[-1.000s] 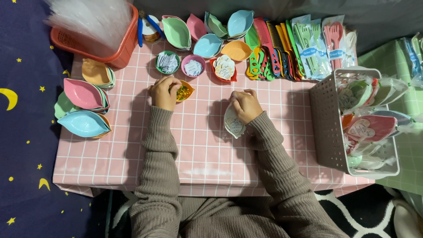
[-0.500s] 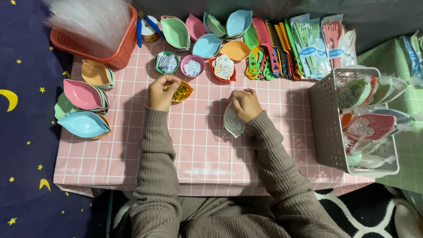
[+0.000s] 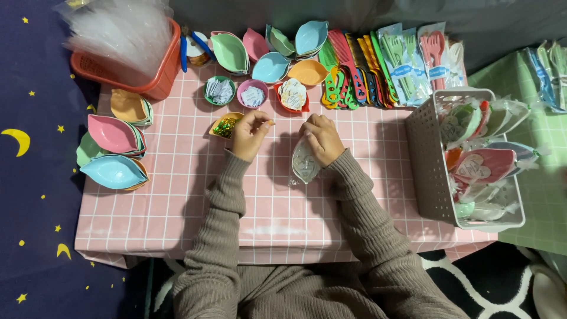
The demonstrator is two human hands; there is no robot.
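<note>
The right hand (image 3: 322, 139) grasps the top of a small clear packet (image 3: 305, 162), which hangs below and just left of its curled fingers (image 3: 313, 125) over the table; the left hand (image 3: 249, 134) is pinched shut, its fingertips (image 3: 264, 122) nipping something tiny and yellowish, too small to make out; just left of that hand, touching its knuckles, sits a small orange dish (image 3: 225, 125) of shiny green and gold bits.

What the packet contains is blurred, something pale and flat; whether the two hands touch each other cannot be told, though a narrow gap seems to lie between them; the red basket (image 3: 155, 75) beyond the left hand is half buried under clear plastic bags (image 3: 121, 29).

Beyond the fingers stand three little bowls of paper tags (image 3: 254, 94), then leaf-shaped dishes (image 3: 271, 66), combs (image 3: 348, 71) and packed cutlery (image 3: 413, 56); far right of the right hand a white basket (image 3: 425, 159) holds wrapped dishes; all rests on a pink checked tablecloth (image 3: 177, 201), with a dark star-printed fabric (image 3: 29, 177) at the left.
</note>
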